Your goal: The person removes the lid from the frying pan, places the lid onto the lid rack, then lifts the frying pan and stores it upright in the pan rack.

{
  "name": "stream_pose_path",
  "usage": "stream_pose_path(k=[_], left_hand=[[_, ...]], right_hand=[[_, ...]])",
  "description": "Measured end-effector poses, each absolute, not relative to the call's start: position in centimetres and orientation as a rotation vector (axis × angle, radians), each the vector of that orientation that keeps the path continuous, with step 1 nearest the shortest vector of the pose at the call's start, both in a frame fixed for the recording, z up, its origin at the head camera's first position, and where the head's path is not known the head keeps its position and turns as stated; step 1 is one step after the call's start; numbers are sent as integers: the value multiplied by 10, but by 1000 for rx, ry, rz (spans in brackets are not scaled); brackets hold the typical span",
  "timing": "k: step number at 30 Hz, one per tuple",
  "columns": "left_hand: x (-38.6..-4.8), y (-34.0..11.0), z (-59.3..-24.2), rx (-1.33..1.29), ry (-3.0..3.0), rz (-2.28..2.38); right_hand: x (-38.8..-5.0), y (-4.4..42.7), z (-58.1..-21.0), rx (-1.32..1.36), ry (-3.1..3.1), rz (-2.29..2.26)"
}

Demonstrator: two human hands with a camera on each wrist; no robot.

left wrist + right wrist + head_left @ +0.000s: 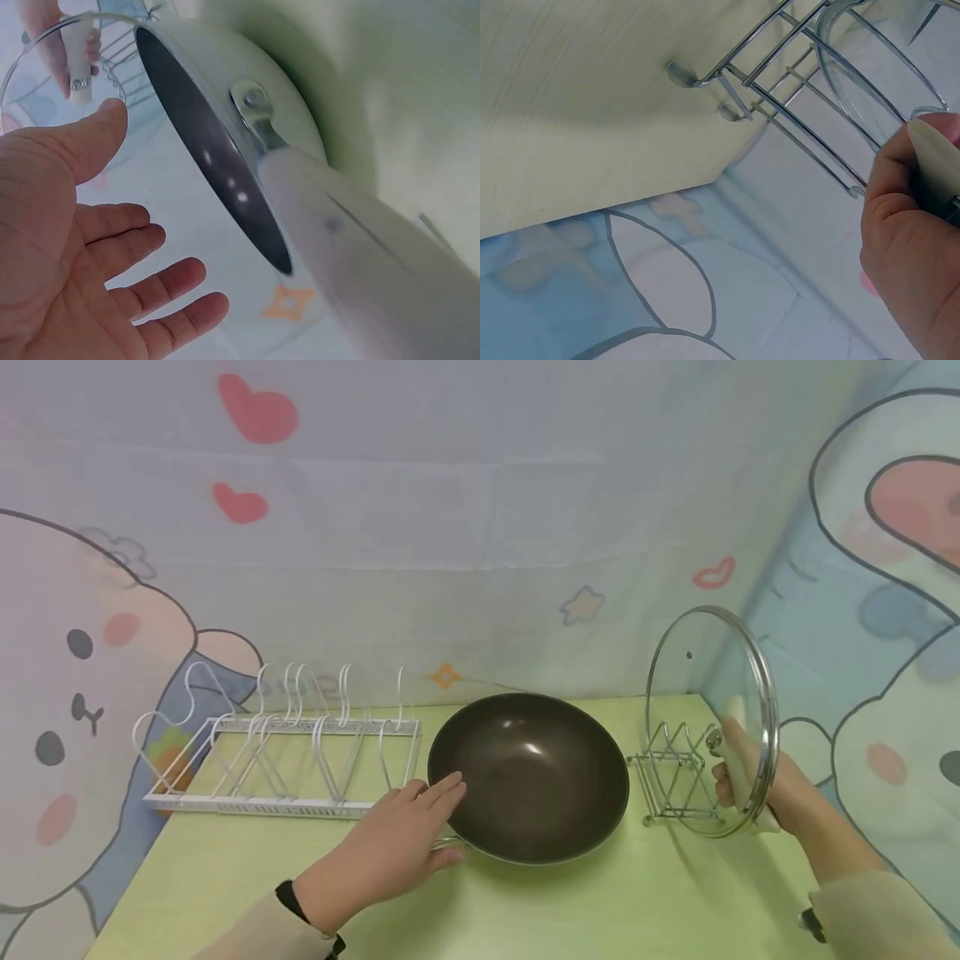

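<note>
A dark wok (528, 777) with a pale handle (360, 240) stands mid-table. My left hand (397, 839) is spread with relaxed fingers by the wok's left rim; in the left wrist view the hand (97, 247) is beside the wok (217, 165), not round its handle. On the right, my right hand (757, 777) grips the pale handle (738, 764) of a glass lid (768, 710), held upright at the small wire rack (675, 777). The right wrist view shows the hand (915, 225) curled round the handle (937, 161), near the rack's wires (810, 112).
A long white rack (300, 806) with several upright loops stands on the left of the green table (262, 877). A printed cloth (450, 527) hangs behind the table and along its right side.
</note>
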State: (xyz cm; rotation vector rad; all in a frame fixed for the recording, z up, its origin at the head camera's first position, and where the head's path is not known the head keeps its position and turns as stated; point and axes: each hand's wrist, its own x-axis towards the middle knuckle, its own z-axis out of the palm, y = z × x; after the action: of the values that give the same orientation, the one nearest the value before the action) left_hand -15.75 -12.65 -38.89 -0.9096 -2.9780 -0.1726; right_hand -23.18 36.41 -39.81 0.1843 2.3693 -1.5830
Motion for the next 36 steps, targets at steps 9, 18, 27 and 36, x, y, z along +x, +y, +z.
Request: stream_pose_path(k=[9,18,27,36], left_hand=[[-153,-149,-397,-882,-2933,-93],[-153,-160,-402,-876,-2921,-77],[-148,-171,-404,-836,-2942,-125],[-145,-186,-406,-782,-2938,-111]], right_hand=[[-226,372,-408,3,2521,-1481],[-223,373,-410,-5,2564,-1421],[-221,375,-410,-60,2582,-1418],[-224,374,-411,-36,2592,-1330]])
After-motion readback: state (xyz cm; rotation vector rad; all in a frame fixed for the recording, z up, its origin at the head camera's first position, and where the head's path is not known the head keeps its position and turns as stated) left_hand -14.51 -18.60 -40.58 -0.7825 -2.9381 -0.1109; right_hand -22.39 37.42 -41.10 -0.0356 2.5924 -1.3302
